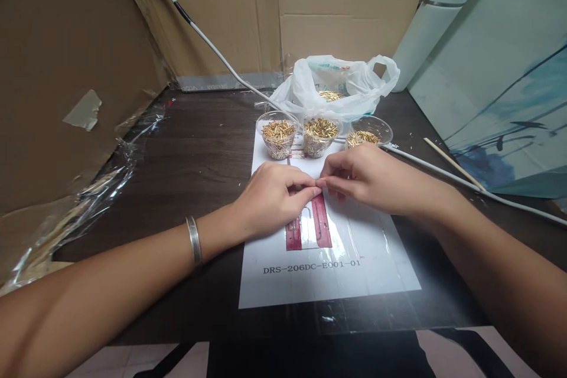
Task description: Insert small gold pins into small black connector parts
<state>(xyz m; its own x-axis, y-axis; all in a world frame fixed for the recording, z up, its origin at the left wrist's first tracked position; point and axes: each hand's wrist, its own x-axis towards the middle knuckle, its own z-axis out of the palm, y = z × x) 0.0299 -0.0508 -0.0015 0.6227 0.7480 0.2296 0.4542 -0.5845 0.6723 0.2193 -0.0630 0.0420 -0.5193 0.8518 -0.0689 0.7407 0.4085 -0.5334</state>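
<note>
Pairing a bare left hand [277,194], with a silver metal bracelet [193,241] at the wrist, and a bare right hand [365,176], with fingertips touching or nearly so above a glossy red-and-pale rectangular figure [323,227]. Showing each grip drawn together, thumb to forefinger; impossible to tell whether clamped on any tiny piece. Covering the figure's upper part, probably for fine two-handed control. Placing the figure mid-way along a white lettered paper sheet [274,292], flat on a dark brown wood-grain table [199,147]; printed or laid on, cannot tell. Lining up three clear round plastic cups [319,149] of small gold-coloured pieces [322,126] at the sheet's far end, presumably for short reaches. Including, behind, a white plastic bag [299,82] with more such pieces, likely set back to leave working room.
</note>
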